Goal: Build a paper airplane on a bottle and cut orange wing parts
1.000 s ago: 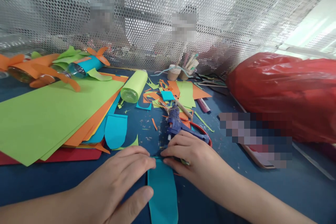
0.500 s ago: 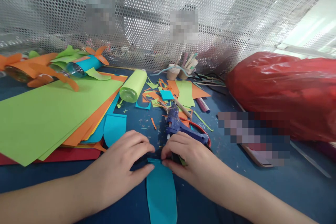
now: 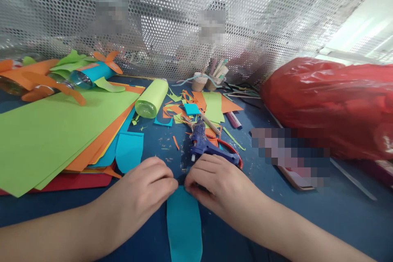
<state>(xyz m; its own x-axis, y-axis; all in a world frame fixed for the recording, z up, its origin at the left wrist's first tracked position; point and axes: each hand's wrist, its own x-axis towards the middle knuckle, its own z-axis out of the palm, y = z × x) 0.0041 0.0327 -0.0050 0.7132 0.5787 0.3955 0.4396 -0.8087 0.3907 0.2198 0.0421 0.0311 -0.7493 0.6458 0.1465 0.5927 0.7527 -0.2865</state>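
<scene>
A long blue paper piece [image 3: 184, 225] with rounded edges extends toward me at the bottom middle. My left hand [image 3: 147, 196] pinches the left corner of its far end, thumb and fingertips together. On the right corner, my right hand [image 3: 215, 180] is closed with curled fingers, and its thumb is partly hidden. The far edge of the paper runs between both sets of fingertips. Just beyond my right hand lies a dark blue glue gun [image 3: 211, 149], with a red loop handle [image 3: 233, 147] behind it. A shorter blue paper piece [image 3: 129, 152] rests beyond my left hand.
Stacked coloured sheets [image 3: 70, 131] cover the left side, below paper-wrapped bottles [image 3: 95, 74]. A green-wrapped bottle [image 3: 152, 98] lies near paper scraps [image 3: 175, 110]. Small cups [image 3: 199, 82] stand by the perforated metal wall [image 3: 172, 20]. At right are a phone [image 3: 284, 159] and red plastic bag [image 3: 328, 106].
The left thumb and fingers have closed onto the paper's far end, where they were apart before. The small fold visible at that edge is now covered or flattened. My view has shifted slightly.
</scene>
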